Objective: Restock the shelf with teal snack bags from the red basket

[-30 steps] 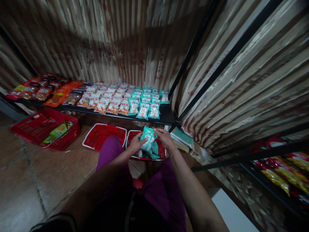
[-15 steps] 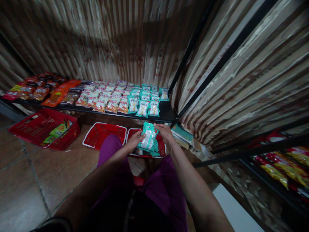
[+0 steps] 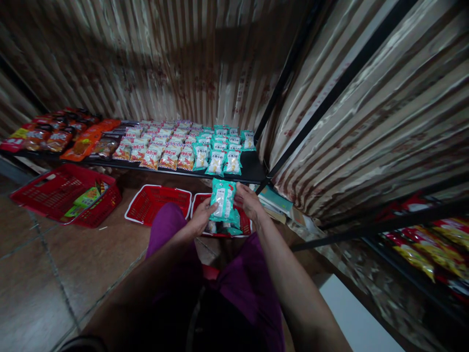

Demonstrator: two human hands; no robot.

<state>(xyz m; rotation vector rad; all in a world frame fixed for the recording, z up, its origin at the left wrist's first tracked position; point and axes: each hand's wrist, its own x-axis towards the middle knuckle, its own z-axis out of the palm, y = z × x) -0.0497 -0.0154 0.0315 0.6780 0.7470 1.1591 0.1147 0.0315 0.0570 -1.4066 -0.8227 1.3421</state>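
A teal snack bag (image 3: 223, 198) is held between my two hands, above the right-hand red basket (image 3: 246, 226). My left hand (image 3: 202, 215) grips its lower left side, thumb on the front. On the other side my right hand (image 3: 248, 199) has its fingers closed at the bag's upper right edge. More teal packaging (image 3: 234, 226) shows in the basket underneath, partly hidden by the held bag. Beyond my hands, small teal snack bags (image 3: 217, 161) stand in rows at the right part of the black shelf (image 3: 252, 168).
White-and-red snack bags (image 3: 152, 155) and orange packets (image 3: 86, 142) fill the shelf further left. Two more red baskets, a middle one (image 3: 159, 205) and a left one (image 3: 44, 195), sit on the floor. Books (image 3: 274, 200) lie by the shelf post. Yellow-red packets (image 3: 414, 254) are at far right.
The teal bag has risen slightly and turned more upright, its front now facing me. Both hands have shifted a little with it.
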